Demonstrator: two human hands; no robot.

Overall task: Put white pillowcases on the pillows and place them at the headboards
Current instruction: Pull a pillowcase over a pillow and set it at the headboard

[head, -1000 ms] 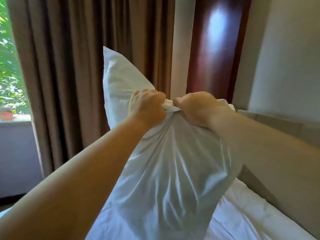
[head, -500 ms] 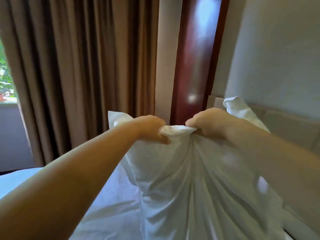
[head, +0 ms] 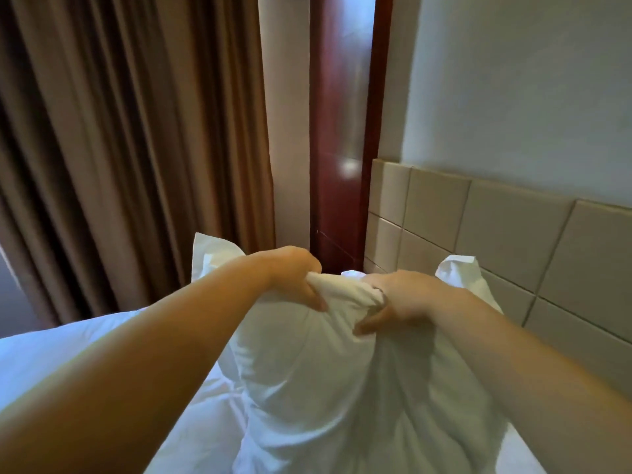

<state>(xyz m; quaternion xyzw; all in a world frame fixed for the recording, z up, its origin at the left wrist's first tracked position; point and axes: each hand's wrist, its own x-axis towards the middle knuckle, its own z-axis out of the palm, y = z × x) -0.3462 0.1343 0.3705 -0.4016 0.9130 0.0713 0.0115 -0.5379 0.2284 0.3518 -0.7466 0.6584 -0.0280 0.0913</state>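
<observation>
Lowered since before, the white-cased pillow (head: 325, 378) stands on the bed (head: 68, 354) beside the headboard (head: 513, 234). Left hand (head: 294, 278) and right hand (head: 400, 302) each clench its bunched top edge; its lower end is cut off.

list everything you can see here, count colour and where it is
pillowcase: one, white, filled out, centre, standing over the bed with two corners poking up
bed sheet: one, white, lower left, running under the pillowcase
curtain: one, brown, pleated, left half
wood panel: one, dark red, glossy, top centre, behind the hands
headboard: one, beige, padded squares, right
wall: one, pale grey, upper right, above the headboard
left hand: one, centre, grips bunched fabric at the pillowcase's top edge
right hand: one, just right of centre, grips the same top edge
</observation>
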